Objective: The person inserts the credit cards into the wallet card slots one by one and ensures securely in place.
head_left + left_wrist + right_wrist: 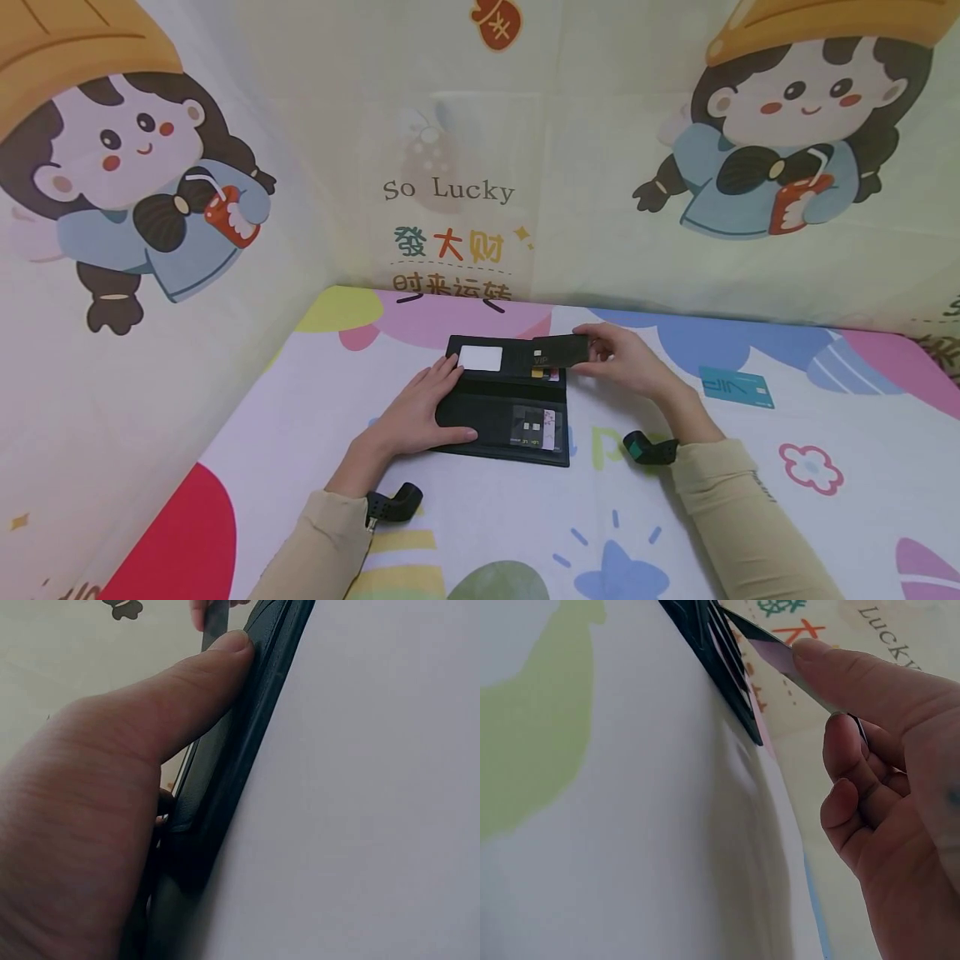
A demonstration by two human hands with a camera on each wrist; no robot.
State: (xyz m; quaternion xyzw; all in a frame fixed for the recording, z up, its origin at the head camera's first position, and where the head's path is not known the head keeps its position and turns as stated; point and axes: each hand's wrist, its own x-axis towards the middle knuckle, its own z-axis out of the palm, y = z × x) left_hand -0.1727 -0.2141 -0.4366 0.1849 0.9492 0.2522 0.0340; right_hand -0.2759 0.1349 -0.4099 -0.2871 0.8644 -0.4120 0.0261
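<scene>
A black wallet lies unfolded on the table, several cards in its slots. My left hand rests across its left side, fingers extended over the upper panel and thumb on the lower one. In the left wrist view the thumb presses along the dark leather. Between thumb and fingers, my right hand pinches a black card marked VIP, held over the upper panel's right slots. From the right wrist the card appears tilted, one end at the wallet's slots. A white card shows in the upper left.
A teal card lies on the table to the right of my right hand. The patterned tablecloth covers the surface. Behind and to the left hang printed cloth walls. Each wrist carries a small black camera.
</scene>
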